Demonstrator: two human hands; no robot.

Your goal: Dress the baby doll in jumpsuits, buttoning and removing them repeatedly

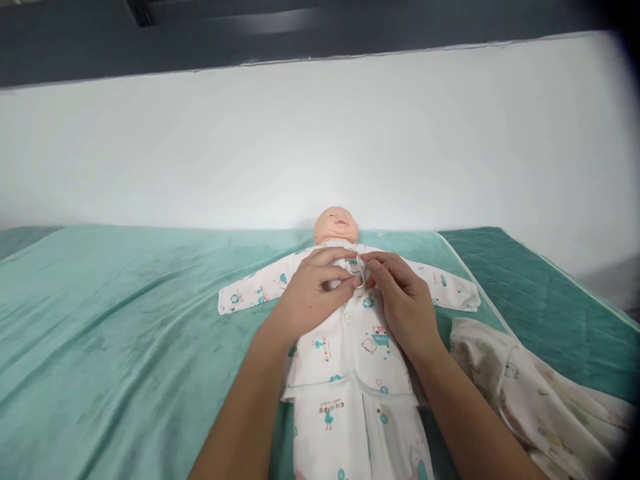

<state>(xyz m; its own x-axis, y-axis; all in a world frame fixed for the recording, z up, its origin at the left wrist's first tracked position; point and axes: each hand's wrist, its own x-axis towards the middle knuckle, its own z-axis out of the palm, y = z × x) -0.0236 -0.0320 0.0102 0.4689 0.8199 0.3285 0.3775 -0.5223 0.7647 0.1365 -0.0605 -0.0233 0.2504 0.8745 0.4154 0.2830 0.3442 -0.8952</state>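
A baby doll [336, 225] lies on its back, dressed in a white baby shirt [325, 347] with teal and red prints and matching trousers [333, 433]. Both sleeves spread out to the sides. At the upper chest, my left hand [320, 283] pinches the front edge of the shirt between thumb and fingers. From the other side my right hand [403, 293] grips the same front edge with bent fingers. The cloth stands up a little between my fingertips. Lower on the front a small round button [347, 317] shows. My fingers partly hide the collar area.
Beneath the doll spreads a light green blanket [150, 333], wrinkled on the left. A crumpled pale printed cloth [530, 393] lies at the right by my forearm. Darker green quilted bedding [540, 307] is beyond it. A white wall [310, 147] rises behind the doll's head.
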